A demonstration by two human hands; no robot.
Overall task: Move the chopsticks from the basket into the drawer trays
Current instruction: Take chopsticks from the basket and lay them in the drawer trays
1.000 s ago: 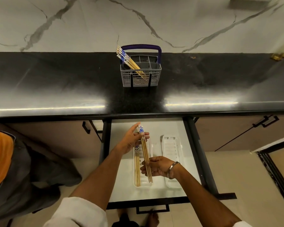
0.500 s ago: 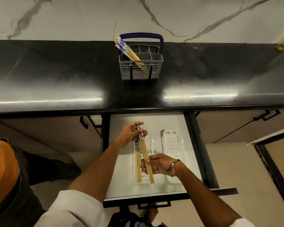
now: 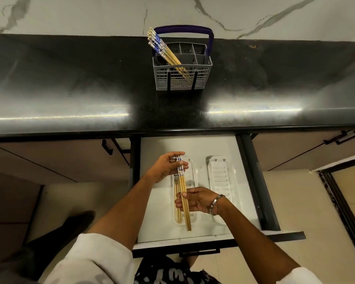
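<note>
A grey cutlery basket (image 3: 181, 78) with a blue handle stands on the black counter and holds several wooden chopsticks (image 3: 166, 51) with blue-and-white tops, leaning to the left. Below, the open white drawer (image 3: 158, 226) holds two white slotted trays. Over the left tray (image 3: 193, 177), my left hand (image 3: 164, 167) and my right hand (image 3: 197, 199) together hold a small bundle of chopsticks (image 3: 183, 189), the left at the patterned tops, the right near the middle. A couple of chopsticks (image 3: 176, 210) lie in the left tray beneath. The right tray (image 3: 220, 181) has nothing in it.
The black counter (image 3: 70, 89) runs the full width under a marble wall. Closed cabinet doors with black handles flank the drawer, whose front edge (image 3: 199, 245) juts out towards me. Tiled floor lies below, with a dark shape at the lower left.
The camera has tilted and drifted, so the basket sits differently in the frame. Both hands have kept the bundle and lowered it slightly over the left tray, squaring it up.
</note>
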